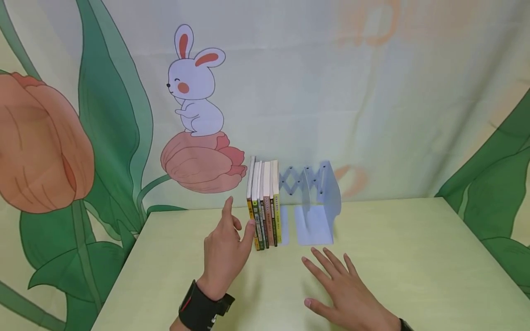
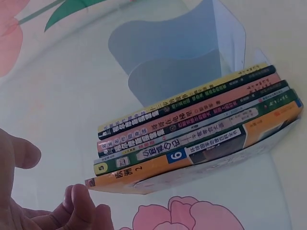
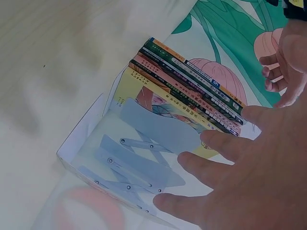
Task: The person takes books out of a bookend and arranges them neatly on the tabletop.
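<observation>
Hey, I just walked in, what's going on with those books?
A person has both hands out over a table, and neither is holding anything. The left hand is beside the row of books; I can't tell whether it touches them. The right hand is spread in front of the bookend. The books stand upright together at the bookend's left side.

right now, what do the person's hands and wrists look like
The left hand and right hand are ungloved; no sleeves show. On the left is a wide black wristband with a red line, pale markings and a small black block at its side. Only a dark edge of the right wristband shows.
</observation>
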`<state>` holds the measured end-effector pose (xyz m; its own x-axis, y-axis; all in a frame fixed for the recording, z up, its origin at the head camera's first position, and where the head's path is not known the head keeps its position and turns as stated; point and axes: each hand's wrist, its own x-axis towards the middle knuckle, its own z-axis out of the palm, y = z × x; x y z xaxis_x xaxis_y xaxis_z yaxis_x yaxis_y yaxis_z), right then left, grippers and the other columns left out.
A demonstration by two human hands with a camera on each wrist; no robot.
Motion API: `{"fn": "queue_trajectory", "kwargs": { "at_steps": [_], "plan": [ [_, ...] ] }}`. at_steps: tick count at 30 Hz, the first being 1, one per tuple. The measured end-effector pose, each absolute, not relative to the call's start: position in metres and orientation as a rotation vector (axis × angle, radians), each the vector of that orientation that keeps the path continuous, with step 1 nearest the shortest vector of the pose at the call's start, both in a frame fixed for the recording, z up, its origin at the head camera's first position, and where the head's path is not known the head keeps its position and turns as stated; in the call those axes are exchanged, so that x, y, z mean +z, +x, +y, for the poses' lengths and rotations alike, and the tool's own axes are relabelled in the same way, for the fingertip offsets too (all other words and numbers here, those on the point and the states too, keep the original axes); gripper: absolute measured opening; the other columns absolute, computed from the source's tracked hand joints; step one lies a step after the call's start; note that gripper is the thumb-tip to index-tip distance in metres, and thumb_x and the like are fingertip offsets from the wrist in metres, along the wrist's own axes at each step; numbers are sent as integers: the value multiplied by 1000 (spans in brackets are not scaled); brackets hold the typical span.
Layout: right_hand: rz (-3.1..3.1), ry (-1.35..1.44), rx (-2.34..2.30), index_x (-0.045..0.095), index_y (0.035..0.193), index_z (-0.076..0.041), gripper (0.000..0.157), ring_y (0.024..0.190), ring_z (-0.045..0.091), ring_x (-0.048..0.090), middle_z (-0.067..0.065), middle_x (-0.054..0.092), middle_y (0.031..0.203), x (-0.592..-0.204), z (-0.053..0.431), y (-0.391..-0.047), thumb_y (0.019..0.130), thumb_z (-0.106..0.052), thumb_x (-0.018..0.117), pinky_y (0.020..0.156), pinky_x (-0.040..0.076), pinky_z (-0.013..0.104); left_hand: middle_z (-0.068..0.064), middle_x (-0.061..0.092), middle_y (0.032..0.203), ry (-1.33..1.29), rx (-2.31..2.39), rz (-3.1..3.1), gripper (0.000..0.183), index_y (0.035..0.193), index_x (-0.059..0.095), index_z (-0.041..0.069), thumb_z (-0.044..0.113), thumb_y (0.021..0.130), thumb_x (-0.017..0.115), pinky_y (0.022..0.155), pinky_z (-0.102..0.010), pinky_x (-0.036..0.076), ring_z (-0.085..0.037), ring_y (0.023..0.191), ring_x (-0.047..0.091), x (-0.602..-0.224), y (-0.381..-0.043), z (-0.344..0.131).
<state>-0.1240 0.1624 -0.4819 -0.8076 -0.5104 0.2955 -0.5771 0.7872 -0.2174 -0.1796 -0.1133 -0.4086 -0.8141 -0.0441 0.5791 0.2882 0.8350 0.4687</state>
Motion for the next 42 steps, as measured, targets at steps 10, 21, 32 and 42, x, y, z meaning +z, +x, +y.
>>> {"fn": "queue_trajectory", "kwargs": {
  "at_steps": [10,21,32,42],
  "plan": [
    [-2752,851,450,24,156,-35,76,150,31,25,3,27,163,-480,163,-125,92,-62,54,110,17,67,-4,59,87,-137,-792,-2420,67,150,35,5,39,97,58,47,-26,32,-11,57,47,-408,-205,-114],
    [-2697,855,431,28,156,-31,75,147,34,31,5,31,161,-481,164,-126,92,-60,55,107,21,68,-8,65,90,-168,-803,-2412,51,137,52,4,38,99,54,51,-27,42,-16,68,61,-405,-227,-110],
    [-2750,840,430,23,156,-35,74,149,31,27,1,26,163,-480,165,-127,93,-62,52,110,19,68,-11,67,91,-195,-798,-2420,46,136,53,4,34,101,52,52,-28,44,-18,70,60,-403,-237,-107],
    [-2746,837,433,26,156,-34,73,148,31,29,2,28,162,-480,165,-127,93,-61,52,110,20,67,-11,66,91,-213,-766,-2425,41,131,58,3,30,101,53,54,-30,49,-20,71,64,-403,-241,-107]
  ]
}}
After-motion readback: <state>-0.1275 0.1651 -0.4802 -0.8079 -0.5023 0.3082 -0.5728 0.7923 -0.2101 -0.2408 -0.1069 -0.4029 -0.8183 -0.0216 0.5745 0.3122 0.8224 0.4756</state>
